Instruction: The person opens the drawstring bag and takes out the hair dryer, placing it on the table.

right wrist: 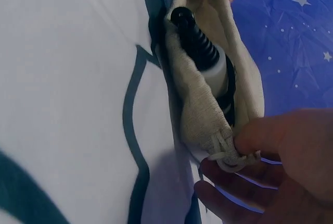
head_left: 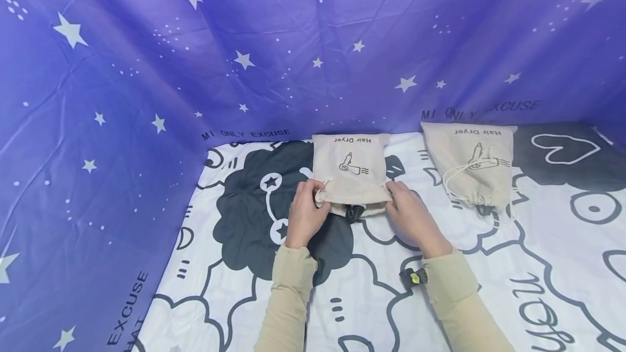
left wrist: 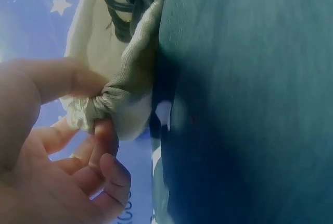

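A beige drawstring bag [head_left: 350,170] printed "Hair Dryer" lies on the patterned sheet with its mouth toward me. At the left corner of the mouth, my left hand [head_left: 307,215] pinches the gathered hem between thumb and fingers. My right hand [head_left: 411,216] pinches the opposite corner, where the cord is knotted in the right wrist view. Between the hands the mouth gapes. Inside it shows a white hair dryer handle [right wrist: 214,81] with a black ribbed cord end [right wrist: 200,41]. The rest of the dryer is hidden in the cloth.
A second beige "Hair Dryer" bag [head_left: 471,164], drawn together at its mouth, lies to the right, a black tip poking out. Purple star-printed fabric [head_left: 293,42] hangs behind and at the left. The black-and-white sheet [head_left: 362,297] spreads beneath everything.
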Demonstrator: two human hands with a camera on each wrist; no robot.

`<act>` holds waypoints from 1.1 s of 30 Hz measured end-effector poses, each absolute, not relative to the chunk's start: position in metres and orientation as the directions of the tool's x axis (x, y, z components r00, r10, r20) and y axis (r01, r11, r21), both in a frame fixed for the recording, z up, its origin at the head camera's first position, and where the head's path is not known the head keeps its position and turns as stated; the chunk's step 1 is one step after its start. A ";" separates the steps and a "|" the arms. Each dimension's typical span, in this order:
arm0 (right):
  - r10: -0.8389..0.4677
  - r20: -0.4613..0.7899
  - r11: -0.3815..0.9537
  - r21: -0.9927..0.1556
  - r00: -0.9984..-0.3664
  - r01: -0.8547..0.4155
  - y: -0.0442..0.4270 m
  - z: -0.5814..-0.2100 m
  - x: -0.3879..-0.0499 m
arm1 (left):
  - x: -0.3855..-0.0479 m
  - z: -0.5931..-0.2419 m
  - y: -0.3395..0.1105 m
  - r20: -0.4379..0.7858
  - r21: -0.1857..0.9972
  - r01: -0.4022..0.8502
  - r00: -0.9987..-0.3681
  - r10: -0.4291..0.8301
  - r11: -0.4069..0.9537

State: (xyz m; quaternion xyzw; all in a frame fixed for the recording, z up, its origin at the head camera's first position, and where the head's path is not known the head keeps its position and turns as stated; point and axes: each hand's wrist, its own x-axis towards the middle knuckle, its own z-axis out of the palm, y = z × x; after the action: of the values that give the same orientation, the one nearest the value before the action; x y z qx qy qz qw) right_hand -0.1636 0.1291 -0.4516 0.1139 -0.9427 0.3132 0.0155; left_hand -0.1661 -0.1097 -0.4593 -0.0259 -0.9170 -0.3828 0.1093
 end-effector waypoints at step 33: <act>-0.158 0.086 0.759 -0.627 -0.984 -0.177 0.129 -0.451 -0.164 | -0.168 -0.462 -0.138 0.173 0.791 0.112 -0.984 -0.044 0.601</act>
State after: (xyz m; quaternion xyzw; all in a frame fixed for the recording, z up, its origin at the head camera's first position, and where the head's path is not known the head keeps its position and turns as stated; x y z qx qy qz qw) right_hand -0.1637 0.1294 -0.4513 0.0894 -0.9377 0.3355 0.0138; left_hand -0.1684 -0.1383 -0.4623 -0.0190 -0.8905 -0.4461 0.0874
